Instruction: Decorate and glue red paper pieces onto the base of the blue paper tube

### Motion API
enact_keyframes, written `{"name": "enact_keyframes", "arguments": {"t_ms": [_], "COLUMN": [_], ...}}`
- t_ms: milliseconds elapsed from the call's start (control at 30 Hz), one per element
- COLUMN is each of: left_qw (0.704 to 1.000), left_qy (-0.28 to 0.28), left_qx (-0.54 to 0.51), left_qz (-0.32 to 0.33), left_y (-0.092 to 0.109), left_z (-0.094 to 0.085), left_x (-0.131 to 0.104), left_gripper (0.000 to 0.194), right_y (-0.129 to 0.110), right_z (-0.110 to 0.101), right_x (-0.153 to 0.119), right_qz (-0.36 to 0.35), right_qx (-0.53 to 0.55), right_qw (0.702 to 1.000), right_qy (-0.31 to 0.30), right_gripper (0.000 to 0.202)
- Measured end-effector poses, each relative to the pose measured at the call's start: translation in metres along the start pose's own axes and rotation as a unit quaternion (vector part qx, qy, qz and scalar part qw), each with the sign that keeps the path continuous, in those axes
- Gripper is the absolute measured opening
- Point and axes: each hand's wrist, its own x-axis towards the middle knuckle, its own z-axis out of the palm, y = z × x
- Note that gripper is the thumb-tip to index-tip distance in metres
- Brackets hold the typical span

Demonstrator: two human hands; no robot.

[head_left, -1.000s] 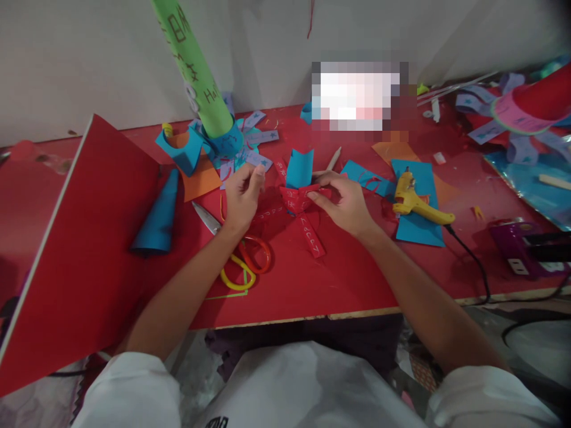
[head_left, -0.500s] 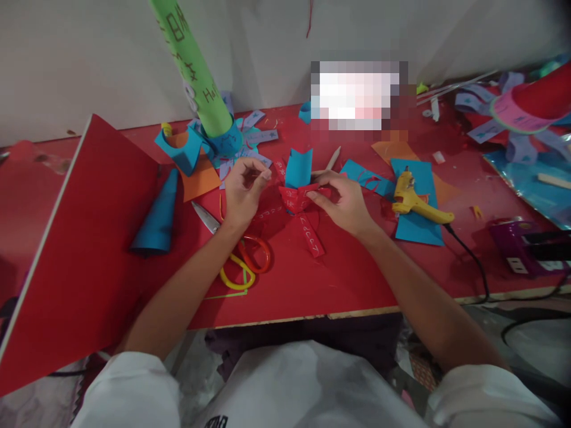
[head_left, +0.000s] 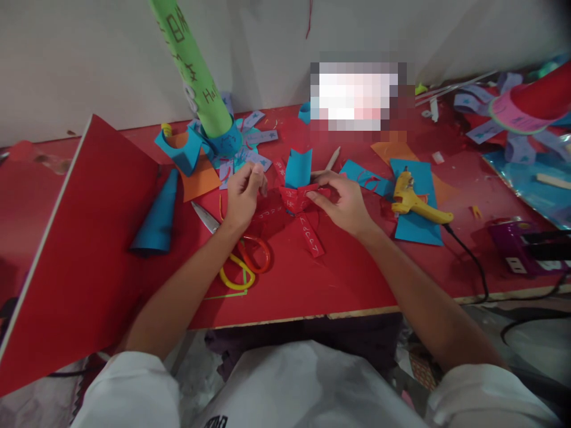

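Note:
A red paper piece with white writing [head_left: 292,201] stands in the middle of the table, its strips spreading outward. From its centre rises a folded blue paper piece [head_left: 298,169]. My right hand [head_left: 341,199] pinches the right side of the red paper band between thumb and fingers. To the left, apart from the paper, my left hand [head_left: 244,193] hovers with its fingers curled and thumb against them; anything inside them is hidden. Below that hand lie scissors [head_left: 236,274] with one yellow and one orange-red handle loop, partly covered by my forearm.
A yellow glue gun [head_left: 417,202] rests on blue paper [head_left: 419,233] at right, its cable trailing off the front edge. A blue cone [head_left: 158,217] and a leaning red board [head_left: 75,249] are at left. Behind stands a green paper tube [head_left: 196,71]. A purple device [head_left: 513,246] sits far right.
My left hand has curled its fingers further and turned slightly, staying left of the red paper. My right hand keeps its pinch in about the same place.

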Motion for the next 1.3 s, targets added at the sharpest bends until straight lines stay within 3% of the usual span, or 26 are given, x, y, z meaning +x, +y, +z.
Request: {"name": "enact_keyframes", "arguments": {"t_ms": [233,367,600,733,1000,1300], "left_qw": [0.999,0.999,0.998,0.998,0.999,0.994], "left_qy": [0.008,-0.004,0.001,-0.001,0.009,-0.062], "left_qx": [-0.013,-0.033,-0.056,-0.065,-0.024,-0.014], "left_qz": [0.048,0.031,-0.014,-0.008,0.032,0.089], "left_y": [-0.004,-0.005,0.000,-0.001,0.006,0.003], "left_z": [0.004,0.003,0.004,0.004,0.004,0.009], "left_x": [0.003,0.003,0.001,0.001,0.000,-0.007], "left_gripper": [0.041,0.035,0.043,0.049,0.042,0.032], "right_y": [0.001,0.001,-0.001,0.000,-0.001,-0.003], "right_z": [0.000,0.000,0.000,0.000,0.000,0.000], "right_x": [0.000,0.000,0.001,0.000,0.000,0.000], "right_qz": [-0.009,-0.014,-0.004,-0.007,-0.005,0.001], "right_qx": [0.004,0.006,0.003,0.003,0.001,-0.001], "right_qw": [1.000,1.000,1.000,1.000,1.000,1.000], "right_qy": [0.000,0.001,-0.003,0.000,0.001,-0.002], "right_gripper": [0.015,0.018,0.021,0.018,0.021,0.022]}}
